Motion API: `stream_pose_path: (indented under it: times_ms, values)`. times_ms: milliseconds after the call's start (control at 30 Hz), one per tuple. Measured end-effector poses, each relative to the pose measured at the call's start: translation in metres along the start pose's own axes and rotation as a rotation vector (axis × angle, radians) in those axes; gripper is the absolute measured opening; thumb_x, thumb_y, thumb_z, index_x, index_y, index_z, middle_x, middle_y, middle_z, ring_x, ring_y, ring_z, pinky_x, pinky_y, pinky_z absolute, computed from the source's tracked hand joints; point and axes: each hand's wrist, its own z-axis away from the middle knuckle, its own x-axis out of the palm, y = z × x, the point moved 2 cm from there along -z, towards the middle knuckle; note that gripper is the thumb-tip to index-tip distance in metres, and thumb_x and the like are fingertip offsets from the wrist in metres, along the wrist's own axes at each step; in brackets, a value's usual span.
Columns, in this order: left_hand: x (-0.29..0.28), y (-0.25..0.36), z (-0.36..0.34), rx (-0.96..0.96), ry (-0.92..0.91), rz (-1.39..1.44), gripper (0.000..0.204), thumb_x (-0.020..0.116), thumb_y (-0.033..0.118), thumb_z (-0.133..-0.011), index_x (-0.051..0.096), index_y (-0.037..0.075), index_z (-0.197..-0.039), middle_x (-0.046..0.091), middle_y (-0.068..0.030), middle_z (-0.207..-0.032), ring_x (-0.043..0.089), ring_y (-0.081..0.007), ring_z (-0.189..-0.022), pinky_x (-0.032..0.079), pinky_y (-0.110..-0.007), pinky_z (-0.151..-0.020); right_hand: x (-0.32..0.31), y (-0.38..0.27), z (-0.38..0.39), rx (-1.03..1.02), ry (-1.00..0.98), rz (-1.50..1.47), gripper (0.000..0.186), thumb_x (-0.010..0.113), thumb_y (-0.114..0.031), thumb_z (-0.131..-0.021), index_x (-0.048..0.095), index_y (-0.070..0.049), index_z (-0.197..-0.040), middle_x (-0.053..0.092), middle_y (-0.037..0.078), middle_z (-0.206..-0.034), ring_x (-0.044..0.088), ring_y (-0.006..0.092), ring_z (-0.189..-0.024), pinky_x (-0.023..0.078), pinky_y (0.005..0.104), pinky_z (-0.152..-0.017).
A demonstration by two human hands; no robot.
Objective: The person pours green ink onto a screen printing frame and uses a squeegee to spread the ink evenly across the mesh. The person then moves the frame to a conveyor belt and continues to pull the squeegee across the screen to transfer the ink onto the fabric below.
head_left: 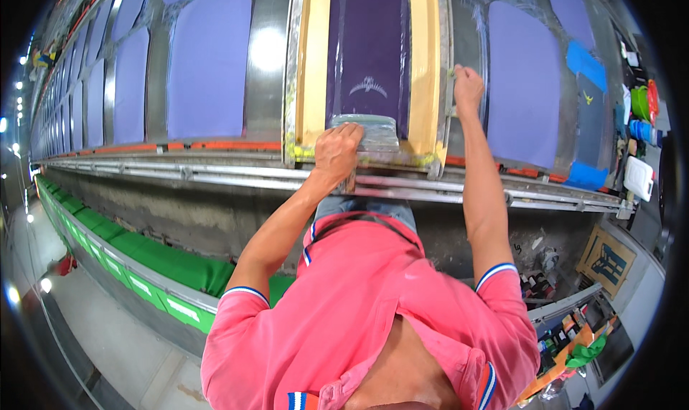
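Note:
A screen-printing frame (440,66) lies across the long table ahead of me. Its borders carry yellowish tape, and a dark purple panel (369,44) with a pale emblem fills its middle. At the near end of this panel, my left hand (337,152) is closed on a squeegee (378,134) that looks wrapped in clear film. The squeegee lies across the panel's near edge, just beyond the metal rail. My right hand (469,92) is closed on the frame's right side, its fingertips partly hidden at the edge.
Purple flat pieces (208,66) lie in rows along the grey table, with another piece (524,83) right of the frame. Metal rails (244,177) run along the near edge. Blue tape (587,64) sits farther right. A green-covered bench (158,245) stands behind me at left; a white container (638,178) is far right.

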Motion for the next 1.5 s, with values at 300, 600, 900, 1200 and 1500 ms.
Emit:
stream_pose_path:
  times_ms: [300,600,900,1200,1500]
  values:
    - [0.004,-0.088,-0.254,0.025,0.210,-0.090,0.021,0.058,-0.001,-0.073,0.072,0.008,-0.086,0.072,-0.0151,-0.082,0.069,-0.0374,-0.074,0.055,-0.048,-0.067,-0.010,-0.022,0.027,-0.061,0.009,0.175,0.035,0.061,-0.030,-0.095,0.071,0.002,-0.107,0.068,0.019,-0.095,0.062,0.0338,-0.084,0.048,0.0429,-0.083]
    - [-0.047,-0.132,-0.417,0.064,-0.018,-0.209,0.027,0.061,0.006,-0.071,0.079,0.013,-0.091,0.071,-0.0178,-0.077,0.070,-0.0379,-0.074,0.056,-0.048,-0.067,0.043,-0.235,-0.134,-0.945,-0.178,0.182,0.052,0.074,-0.039,-0.087,0.067,-0.003,-0.125,0.067,0.019,-0.112,0.062,0.0350,-0.110,0.047,0.0432,-0.095]
    - [-0.034,-0.146,-0.438,0.037,-0.058,-0.225,0.019,0.062,0.013,-0.078,0.076,0.001,-0.083,0.071,-0.0272,-0.088,0.071,-0.0430,-0.086,0.056,-0.052,-0.075,0.171,-0.239,-0.203,-0.874,-0.486,0.650,0.016,0.066,-0.012,-0.068,0.072,-0.002,-0.079,0.069,0.026,-0.083,0.068,0.0442,-0.082,0.053,0.0528,-0.071]
    - [-0.030,-0.064,-0.184,-0.025,-0.168,-0.045,0.016,0.064,0.005,-0.071,0.075,0.008,-0.081,0.071,-0.0187,-0.077,0.070,-0.0384,-0.071,0.056,-0.049,-0.065,0.083,-0.156,0.038,-0.940,-0.618,0.566,0.012,0.060,-0.004,-0.075,0.069,-0.006,-0.081,0.067,0.013,-0.089,0.064,0.0325,-0.092,0.054,0.0448,-0.080]
    - [-0.028,-0.022,-0.050,-0.086,-0.353,0.001,0.033,0.064,0.002,-0.067,0.078,0.013,-0.096,0.072,-0.0167,-0.081,0.070,-0.0369,-0.075,0.057,-0.047,-0.067,0.029,-0.114,0.167,-0.798,-0.759,0.471,0.011,0.064,-0.004,-0.068,0.070,-0.005,-0.078,0.067,0.012,-0.087,0.062,0.0300,-0.094,0.051,0.0436,-0.086]
